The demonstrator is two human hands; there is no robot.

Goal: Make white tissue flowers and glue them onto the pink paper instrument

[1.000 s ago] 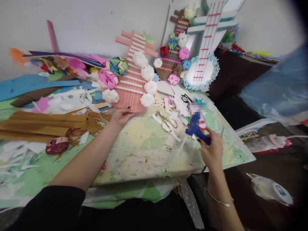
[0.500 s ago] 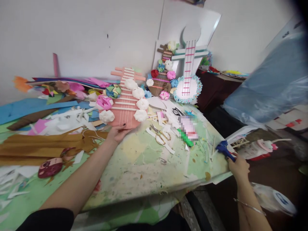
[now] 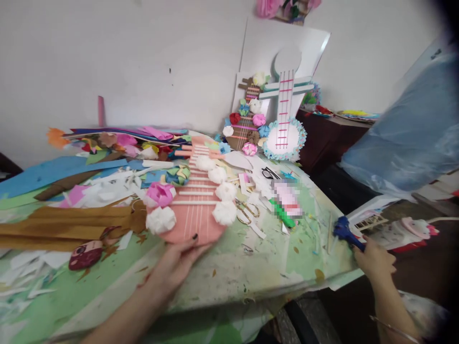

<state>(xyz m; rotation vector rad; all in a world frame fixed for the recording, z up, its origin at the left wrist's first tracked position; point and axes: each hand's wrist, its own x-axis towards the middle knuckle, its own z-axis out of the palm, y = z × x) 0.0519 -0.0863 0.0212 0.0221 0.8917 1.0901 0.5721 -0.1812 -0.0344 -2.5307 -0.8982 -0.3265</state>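
In the head view, the pink lute (image 3: 197, 212) is near the middle, toward 8 o'clock. It looks light and rather stiff, but its paper flowers (image 3: 225, 213) could crush, so the bare bottom edge seems the better place to hold. Your left hand (image 3: 175, 265) pinches there, thumb on top. Your right hand (image 3: 376, 258), at 4 o'clock, curls around a blue glue gun (image 3: 346, 231). Paper scraps (image 3: 107, 186) cover the greenish table (image 3: 229, 267) toward 9 o'clock; a pale wall (image 3: 118, 57) stands behind.

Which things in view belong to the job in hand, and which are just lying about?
Seemingly in the job:
pink lute, in the left hand
blue tool, in the right hand

Probably just lying about:
scissors
glasses
maroon case
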